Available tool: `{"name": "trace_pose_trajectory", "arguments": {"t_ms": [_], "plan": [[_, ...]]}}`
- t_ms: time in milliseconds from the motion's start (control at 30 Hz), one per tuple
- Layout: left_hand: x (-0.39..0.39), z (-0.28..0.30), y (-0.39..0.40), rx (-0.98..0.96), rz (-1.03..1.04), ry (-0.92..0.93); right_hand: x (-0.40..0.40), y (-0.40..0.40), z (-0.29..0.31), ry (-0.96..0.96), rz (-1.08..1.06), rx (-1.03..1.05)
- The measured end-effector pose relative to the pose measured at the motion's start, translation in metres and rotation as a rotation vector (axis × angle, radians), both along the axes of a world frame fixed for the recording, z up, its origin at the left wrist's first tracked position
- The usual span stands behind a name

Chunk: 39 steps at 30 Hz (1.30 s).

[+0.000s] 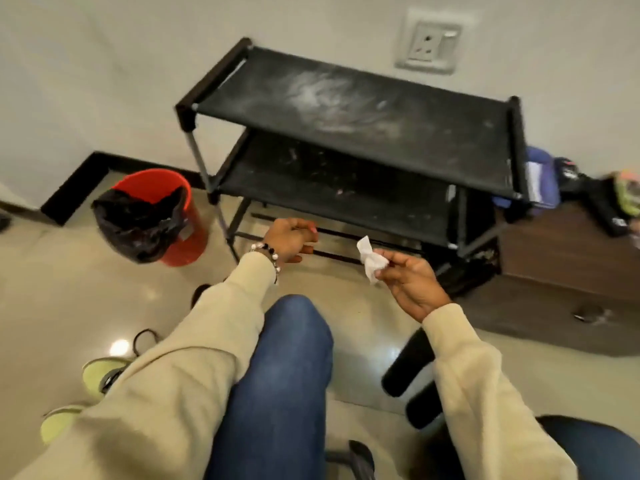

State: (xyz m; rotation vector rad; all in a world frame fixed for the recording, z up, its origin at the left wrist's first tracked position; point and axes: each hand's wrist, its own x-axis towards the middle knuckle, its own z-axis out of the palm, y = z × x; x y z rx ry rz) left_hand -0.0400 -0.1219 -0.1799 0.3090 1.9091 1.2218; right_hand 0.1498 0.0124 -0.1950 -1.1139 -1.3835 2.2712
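Note:
A black two-tier rack [353,112] stands against the wall ahead, its top shelf smeared with pale dust. My right hand [412,285] pinches a crumpled white tissue [370,261] between thumb and fingers, in front of the lower shelf. My left hand [289,239] hangs to the left of it with fingers loosely curled and holds nothing; a bead bracelet circles that wrist. Both hands are clear of the rack.
A red bin [162,216] lined with a black bag stands left of the rack. A brown cabinet [568,258] with clutter on top is at the right. Yellow-green shoes [100,372] lie on the glossy floor at lower left. My knee in blue jeans [287,368] fills the centre.

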Motion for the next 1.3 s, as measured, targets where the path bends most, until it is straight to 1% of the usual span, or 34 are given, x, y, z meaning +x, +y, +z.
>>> {"name": "trace_pose_trajectory", "arguments": {"t_ms": [33,167,267,333,400,500,600,667,733,767,800,833,867,900,967,1000,1067,1100,1167,1233,1300], "plan": [[0.014,0.009,0.012,0.013,-0.049,-0.003,0.017,0.007,0.007,-0.001,-0.04,0.035],[0.079,0.034,0.06,0.042,-0.216,-0.051,0.086,0.046,0.033,-0.081,-0.318,0.166],[0.122,0.038,0.091,0.05,-0.252,-0.109,0.129,0.087,0.041,-0.24,-0.509,0.286],[0.148,0.036,0.11,0.051,-0.249,-0.144,0.151,0.117,0.039,-0.395,-0.628,0.392],[0.173,0.032,0.128,0.048,-0.234,-0.172,0.164,0.143,0.036,-0.539,-0.702,0.508],[0.203,0.025,0.152,0.041,-0.212,-0.176,0.17,0.172,0.033,-0.672,-0.697,0.666],[0.222,0.015,0.172,0.029,-0.232,-0.146,0.167,0.194,0.026,-0.707,-0.601,0.699],[0.228,0.006,0.182,0.019,-0.238,-0.136,0.165,0.202,0.013,-0.731,-0.414,0.754],[0.231,-0.002,0.193,0.002,-0.241,-0.118,0.164,0.207,-0.003,-0.841,-0.146,0.845],[0.232,-0.006,0.196,-0.012,-0.241,-0.111,0.165,0.209,-0.01,-0.881,-0.084,0.888],[0.231,-0.01,0.199,-0.021,-0.242,-0.104,0.167,0.207,-0.012,-0.876,-0.099,0.929],[0.233,-0.015,0.201,-0.028,-0.244,-0.099,0.171,0.205,-0.016,-0.815,-0.2,0.973],[0.233,-0.021,0.204,-0.034,-0.239,-0.093,0.177,0.201,-0.018,-0.742,-0.351,0.991],[0.234,-0.027,0.206,-0.045,-0.232,-0.086,0.185,0.195,-0.018,-0.658,-0.526,0.981],[0.238,-0.042,0.207,-0.061,-0.219,-0.075,0.201,0.178,-0.022,-0.486,-0.805,0.835],[0.241,-0.052,0.207,-0.072,-0.22,-0.075,0.208,0.168,-0.027,-0.442,-0.894,0.725],[0.248,-0.072,0.206,-0.118,-0.236,-0.066,0.222,0.15,-0.056,-0.477,-1.0,0.514],[0.253,-0.085,0.203,-0.142,-0.243,-0.064,0.229,0.141,-0.078,-0.528,-1.001,0.435],[0.261,-0.114,0.197,-0.21,-0.253,-0.071,0.241,0.121,-0.12,-0.674,-0.921,0.309],[0.269,-0.15,0.188,-0.3,-0.279,-0.075,0.253,0.103,-0.17,-0.83,-0.765,0.201],[0.274,-0.187,0.179,-0.387,-0.334,-0.044,0.26,0.081,-0.202,-0.912,-0.582,0.128]]}}
